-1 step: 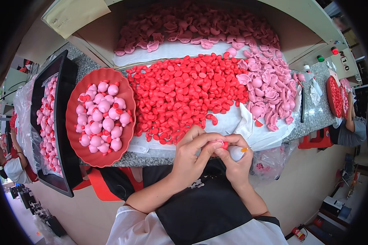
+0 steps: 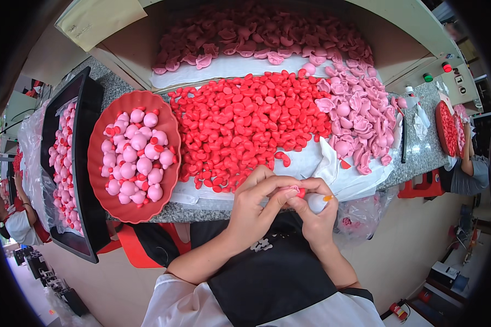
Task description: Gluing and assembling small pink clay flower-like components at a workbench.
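Observation:
My left hand (image 2: pixel 255 204) and my right hand (image 2: pixel 317 219) meet at the table's near edge, both with fingers closed. Between their fingertips they pinch a small pink-and-red plastic piece (image 2: pixel 301 192), mostly covered by the fingers. A small white squeeze bottle (image 2: pixel 317 204) with an orange tip is also tucked in my right hand. Just beyond my hands spreads a heap of glossy red bean-shaped pieces (image 2: pixel 245 125). To its right lie pink hollow shell pieces (image 2: pixel 360 117). A red scalloped bowl (image 2: pixel 98 180) on the left holds pink balls with red parts attached.
Left of the bowl stands a black tray (image 2: pixel 90 109) of similar pink-and-red pieces. More pink shells (image 2: pixel 245 49) fill the shelf box behind. White paper (image 2: pixel 311 158) covers part of the granite table (image 2: pixel 420 158). A co-worker (image 2: pixel 466 169) sits at far right, another person (image 2: pixel 24 218) at far left.
The white bottle's orange tip has shifted very slightly to the right and up in my right hand. Both hands otherwise keep their pinch in the same place.

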`<action>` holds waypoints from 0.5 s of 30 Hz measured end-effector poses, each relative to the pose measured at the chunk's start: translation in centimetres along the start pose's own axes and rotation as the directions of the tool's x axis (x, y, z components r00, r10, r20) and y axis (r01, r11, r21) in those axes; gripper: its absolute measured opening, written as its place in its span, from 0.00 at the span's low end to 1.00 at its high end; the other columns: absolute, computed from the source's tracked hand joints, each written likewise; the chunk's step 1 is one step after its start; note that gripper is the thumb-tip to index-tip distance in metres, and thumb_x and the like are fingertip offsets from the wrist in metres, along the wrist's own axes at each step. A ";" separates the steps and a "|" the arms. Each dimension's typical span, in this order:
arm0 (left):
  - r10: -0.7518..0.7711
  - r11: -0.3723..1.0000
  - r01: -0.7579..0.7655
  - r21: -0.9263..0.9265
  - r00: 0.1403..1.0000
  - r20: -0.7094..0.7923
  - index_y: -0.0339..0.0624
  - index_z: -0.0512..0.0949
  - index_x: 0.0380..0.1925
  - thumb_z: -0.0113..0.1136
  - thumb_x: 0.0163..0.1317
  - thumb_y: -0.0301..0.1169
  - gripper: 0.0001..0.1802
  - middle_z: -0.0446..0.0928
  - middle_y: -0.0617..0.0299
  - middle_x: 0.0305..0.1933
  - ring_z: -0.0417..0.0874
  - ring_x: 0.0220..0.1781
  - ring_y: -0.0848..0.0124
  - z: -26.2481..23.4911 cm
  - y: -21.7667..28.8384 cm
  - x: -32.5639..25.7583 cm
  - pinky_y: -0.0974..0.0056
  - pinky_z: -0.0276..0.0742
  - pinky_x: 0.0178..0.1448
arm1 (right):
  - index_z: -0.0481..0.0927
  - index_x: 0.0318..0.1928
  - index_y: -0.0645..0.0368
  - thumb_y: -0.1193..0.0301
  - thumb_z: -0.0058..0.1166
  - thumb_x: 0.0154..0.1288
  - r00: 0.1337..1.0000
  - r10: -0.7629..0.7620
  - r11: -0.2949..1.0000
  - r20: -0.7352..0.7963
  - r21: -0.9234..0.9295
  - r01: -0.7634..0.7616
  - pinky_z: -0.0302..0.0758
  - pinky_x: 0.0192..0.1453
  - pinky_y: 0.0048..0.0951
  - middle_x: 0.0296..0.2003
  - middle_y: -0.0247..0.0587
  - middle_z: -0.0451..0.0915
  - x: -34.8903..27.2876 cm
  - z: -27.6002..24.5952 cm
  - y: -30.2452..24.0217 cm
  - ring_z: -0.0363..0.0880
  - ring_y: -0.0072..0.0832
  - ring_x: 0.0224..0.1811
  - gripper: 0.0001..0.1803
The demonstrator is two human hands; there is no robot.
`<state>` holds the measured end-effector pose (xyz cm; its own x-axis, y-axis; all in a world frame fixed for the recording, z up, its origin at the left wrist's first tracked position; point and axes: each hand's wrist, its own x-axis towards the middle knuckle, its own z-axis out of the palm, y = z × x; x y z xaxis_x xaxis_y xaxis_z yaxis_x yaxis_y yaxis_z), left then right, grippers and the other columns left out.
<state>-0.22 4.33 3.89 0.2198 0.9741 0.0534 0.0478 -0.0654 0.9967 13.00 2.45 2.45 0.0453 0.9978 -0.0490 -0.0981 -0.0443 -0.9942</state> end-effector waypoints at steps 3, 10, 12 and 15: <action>-0.069 0.970 0.081 -0.228 0.996 0.060 0.34 0.72 0.38 0.52 0.53 0.28 0.13 0.68 0.61 0.32 0.68 0.28 0.80 -0.3 -0.4 0.9 0.76 0.64 0.32 | 0.69 0.31 0.66 0.76 0.55 0.47 0.992 0.126 0.975 0.006 0.185 -0.125 0.69 0.24 0.17 0.25 0.38 0.73 1.0 -0.6 -0.9 0.68 0.17 0.23 0.11; 0.181 0.908 -0.104 -0.406 0.971 0.156 0.36 0.69 0.43 0.56 0.48 0.29 0.20 0.67 0.53 0.48 0.68 0.50 0.64 0.2 -3.0 0.3 0.61 0.59 0.54 | 0.68 0.31 0.65 0.74 0.55 0.47 0.943 0.290 0.830 0.167 0.447 -0.334 0.70 0.21 0.21 0.23 0.37 0.70 1.0 -1.1 -2.1 0.64 0.16 0.18 0.12; 0.195 0.890 -0.119 -0.440 0.972 0.132 0.36 0.71 0.42 0.57 0.46 0.28 0.20 0.67 0.53 0.49 0.68 0.51 0.62 0.5 -3.1 0.2 0.60 0.58 0.56 | 0.69 0.32 0.65 0.75 0.55 0.48 0.933 0.296 0.799 0.206 0.482 -0.360 0.70 0.22 0.21 0.22 0.34 0.70 0.9 -1.2 -2.1 0.63 0.15 0.18 0.11; 0.236 0.865 -0.168 -0.473 0.968 0.088 0.36 0.72 0.39 0.59 0.44 0.27 0.19 0.69 0.52 0.47 0.68 0.52 0.61 0.6 -3.3 0.0 0.59 0.58 0.56 | 0.69 0.31 0.64 0.74 0.55 0.48 0.921 0.294 0.771 0.255 0.506 -0.386 0.70 0.23 0.21 0.22 0.34 0.70 0.6 -1.1 -2.0 0.63 0.15 0.19 0.11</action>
<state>0.24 4.43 0.53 0.3100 0.9080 0.2820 -0.4566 -0.1179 0.8818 14.34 3.10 4.35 -0.2401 0.9189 -0.3130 -0.5966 -0.3940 -0.6991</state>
